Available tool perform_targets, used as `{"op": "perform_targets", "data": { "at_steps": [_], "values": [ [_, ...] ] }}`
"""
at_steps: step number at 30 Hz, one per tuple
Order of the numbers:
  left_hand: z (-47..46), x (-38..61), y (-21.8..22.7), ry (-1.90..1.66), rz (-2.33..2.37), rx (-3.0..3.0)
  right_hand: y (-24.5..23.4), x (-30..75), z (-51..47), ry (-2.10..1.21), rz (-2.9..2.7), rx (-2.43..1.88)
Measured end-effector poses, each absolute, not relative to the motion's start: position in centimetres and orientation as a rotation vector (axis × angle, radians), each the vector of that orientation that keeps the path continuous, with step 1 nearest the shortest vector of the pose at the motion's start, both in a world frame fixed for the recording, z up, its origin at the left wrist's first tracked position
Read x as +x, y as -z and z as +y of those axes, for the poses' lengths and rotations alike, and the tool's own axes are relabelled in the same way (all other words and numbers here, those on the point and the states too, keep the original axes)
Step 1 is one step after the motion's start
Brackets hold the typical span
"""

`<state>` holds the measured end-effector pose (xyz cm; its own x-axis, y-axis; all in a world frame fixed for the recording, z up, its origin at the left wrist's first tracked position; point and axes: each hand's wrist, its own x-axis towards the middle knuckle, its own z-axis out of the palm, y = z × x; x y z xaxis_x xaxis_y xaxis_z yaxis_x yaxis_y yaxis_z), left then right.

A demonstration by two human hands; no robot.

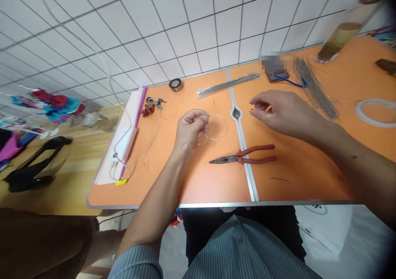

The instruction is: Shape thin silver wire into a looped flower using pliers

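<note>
My left hand [193, 126] is closed in a pinch on a thin wire [227, 128], bent into a large round loop with smaller loops below it. My right hand [272, 109] hovers to the right, beyond the table's seam. Its fingers are curled, with a small gap between thumb and forefinger, and I see nothing clearly held there. Below and between the hands lie needle-nose pliers [243, 155] with red handles, jaws pointing left. A short dark piece of wire [280, 179] rests to the right of them.
A bundle of straight wires [229, 85] lies at the back, a second wire bundle [317, 87] behind my right hand. Around the orange table [216, 188] are a tape roll [176, 85], keys [156, 102], a power strip [123, 145], a coil [375, 113] and a bottle [338, 43].
</note>
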<state>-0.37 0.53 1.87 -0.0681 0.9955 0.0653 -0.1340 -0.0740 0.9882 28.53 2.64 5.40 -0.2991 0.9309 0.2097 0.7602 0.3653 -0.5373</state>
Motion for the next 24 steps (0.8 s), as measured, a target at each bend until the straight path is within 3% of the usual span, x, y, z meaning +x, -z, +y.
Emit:
{"op": "perform_targets", "data": {
  "at_steps": [8,16,24],
  "values": [
    [0.2,-0.3,-1.4,-1.257,1.222,1.052,-2.7,33.3,1.3,-0.026,-2.525,-1.896],
    [0.5,-0.7,-0.9,-1.218,1.299,1.029,-1.0,31.7,1.6,0.279,-2.622,-1.825],
    [0.5,-0.5,-1.0,-1.247,1.277,1.000,-0.6,32.2,2.1,0.112,-2.492,-1.899]
  ]
}}
